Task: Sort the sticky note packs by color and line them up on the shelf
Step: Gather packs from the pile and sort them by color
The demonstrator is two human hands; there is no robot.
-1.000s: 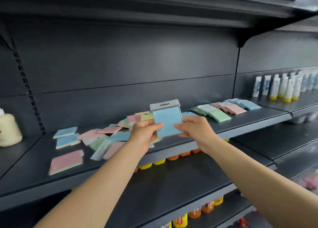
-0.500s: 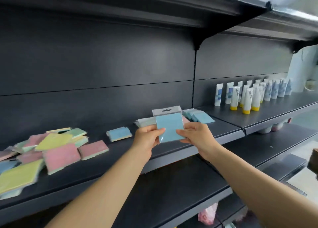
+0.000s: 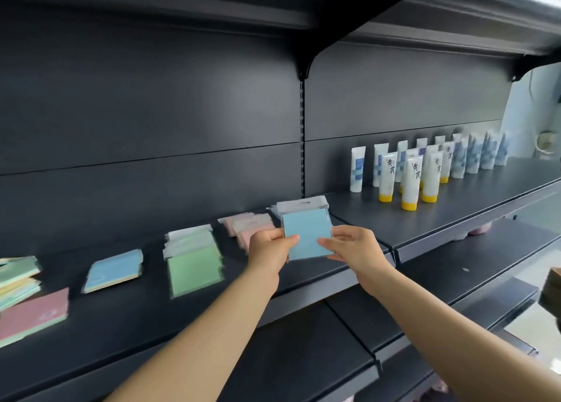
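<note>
Both hands, left hand (image 3: 268, 249) and right hand (image 3: 353, 246), pinch blue pack (image 3: 306, 234) edges above shelf (image 3: 303, 277) front lip.

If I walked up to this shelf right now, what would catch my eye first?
Probably the blue sticky note pack held up at the centre, pinched between the left hand and the right hand. Behind it on the dark shelf lie pastel stacks: a green stack, then a pink stack. Farther right stand white tubes with yellow caps.

blue pack (image 3: 306, 234), green pack (image 3: 194, 268) — black shelf (image 3: 121, 319)
</note>
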